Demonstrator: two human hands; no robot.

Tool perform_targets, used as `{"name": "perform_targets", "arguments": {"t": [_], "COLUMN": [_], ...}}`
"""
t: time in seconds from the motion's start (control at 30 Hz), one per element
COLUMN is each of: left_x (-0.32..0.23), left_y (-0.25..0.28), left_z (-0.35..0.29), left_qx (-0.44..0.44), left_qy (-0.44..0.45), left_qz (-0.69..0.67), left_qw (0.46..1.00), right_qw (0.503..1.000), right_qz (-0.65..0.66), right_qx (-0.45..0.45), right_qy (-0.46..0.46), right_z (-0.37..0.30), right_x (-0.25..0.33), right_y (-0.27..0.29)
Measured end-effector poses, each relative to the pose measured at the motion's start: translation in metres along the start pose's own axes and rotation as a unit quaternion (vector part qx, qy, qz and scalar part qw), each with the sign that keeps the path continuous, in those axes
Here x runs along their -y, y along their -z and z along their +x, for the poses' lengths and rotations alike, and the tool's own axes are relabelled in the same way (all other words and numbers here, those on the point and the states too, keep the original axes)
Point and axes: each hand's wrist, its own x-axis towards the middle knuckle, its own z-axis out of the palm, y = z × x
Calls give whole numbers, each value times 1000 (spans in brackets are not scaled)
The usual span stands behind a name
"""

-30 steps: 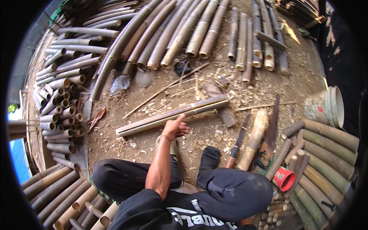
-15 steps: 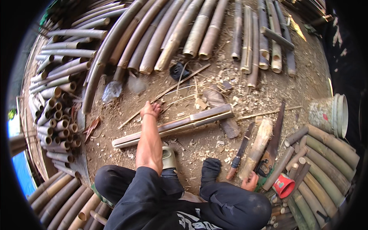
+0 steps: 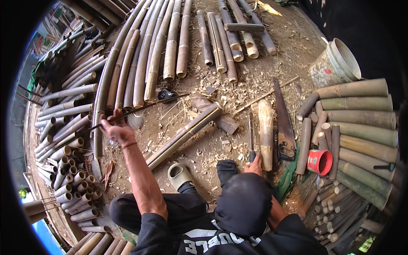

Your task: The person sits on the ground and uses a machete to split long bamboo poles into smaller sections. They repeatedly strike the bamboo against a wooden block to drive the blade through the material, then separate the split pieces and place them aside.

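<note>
left grip (image 3: 118, 133) holds a thin bamboo strip (image 3: 148, 106) near one end, beyond the split bamboo pole (image 3: 183, 138); right grip (image 3: 254, 165) clasps the long knife (image 3: 250, 135), its blade best kept clear of the foot (image 3: 227, 171).

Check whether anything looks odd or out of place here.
Two oddities: a short bamboo piece lies crosswise over lengthwise poles at the top; the left foot has a clog, while the right shows only a dark sock.

Left hand (image 3: 118, 131) holding a thin strip (image 3: 148, 106), right hand (image 3: 254, 165) gripping a knife (image 3: 251, 142), split bamboo (image 3: 185, 136) between
</note>
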Motion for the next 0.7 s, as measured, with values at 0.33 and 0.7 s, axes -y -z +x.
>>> {"name": "perform_targets", "arguments": {"t": [0.33,0.7], "left_x": [-31,49], "left_y": [-53,-56], "left_z": [-139,-154], "left_qx": [225,138], "left_qy": [152,144], "left_qz": [-55,24], "left_qw": [961,980], "right_qw": [970,982], "right_qz": [232,156], "right_qx": [43,38], "right_qy": [49,103], "right_z": [-37,-36], "right_x": [-45,5], "right_y": [56,84]}}
